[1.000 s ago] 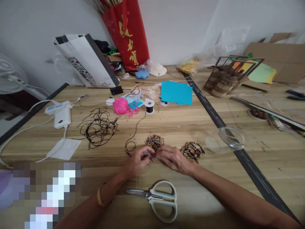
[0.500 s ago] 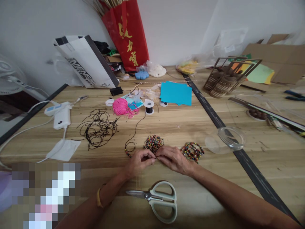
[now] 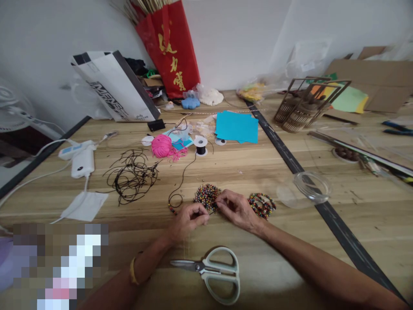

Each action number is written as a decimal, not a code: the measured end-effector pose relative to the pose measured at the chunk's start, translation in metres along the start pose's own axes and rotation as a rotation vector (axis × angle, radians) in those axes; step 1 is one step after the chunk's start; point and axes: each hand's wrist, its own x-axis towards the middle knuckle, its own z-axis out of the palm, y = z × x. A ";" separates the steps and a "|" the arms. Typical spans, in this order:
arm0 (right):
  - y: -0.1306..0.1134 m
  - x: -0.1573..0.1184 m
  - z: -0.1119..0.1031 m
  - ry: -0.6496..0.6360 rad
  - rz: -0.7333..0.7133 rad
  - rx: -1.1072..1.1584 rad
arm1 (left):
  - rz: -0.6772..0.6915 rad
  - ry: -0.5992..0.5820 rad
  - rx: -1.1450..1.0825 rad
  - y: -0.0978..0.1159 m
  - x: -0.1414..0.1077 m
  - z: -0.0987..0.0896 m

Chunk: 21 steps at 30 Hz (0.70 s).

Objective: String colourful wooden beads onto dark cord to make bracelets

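My left hand (image 3: 190, 219) pinches a thin black cord whose tip pokes out past the thumb. Colourful beads threaded on this cord (image 3: 172, 209) show on the hand's far left side, and the cord loops back to a white spool of black cord (image 3: 201, 148). At the right edge of a pile of small multicoloured beads (image 3: 206, 196), my right hand (image 3: 237, 211) has its thumb and fingertips together. Whatever they hold is too small to make out. Several strung bead loops (image 3: 263, 205) lie just right of that hand. White-handled scissors (image 3: 213, 271) rest in front of both hands.
Tangled black cord (image 3: 132, 176) and a white power strip (image 3: 82, 159) lie to the left. Behind are a pink yarn ball (image 3: 161, 145) and blue sheets (image 3: 237, 127). A clear round container (image 3: 311, 187) stands right, near brown slatted holders (image 3: 300, 110).
My right hand has moved away from the left fingertips, slightly up and right to the bead pile. The left hand stays almost in place with the cord.
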 end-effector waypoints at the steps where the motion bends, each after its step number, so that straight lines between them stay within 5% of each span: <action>1: 0.000 0.001 0.000 -0.009 0.021 0.004 | 0.000 0.001 -0.007 0.000 0.000 0.000; 7: -0.008 0.010 -0.013 -0.186 0.094 -0.098 | -0.007 0.015 -0.022 -0.001 0.001 0.000; 13: -0.021 0.015 -0.028 -0.354 -0.067 -0.409 | -0.021 0.007 -0.056 -0.006 0.001 0.002; 21: -0.032 0.009 -0.018 -0.506 -0.122 -0.662 | -0.005 0.009 -0.054 -0.007 0.000 0.002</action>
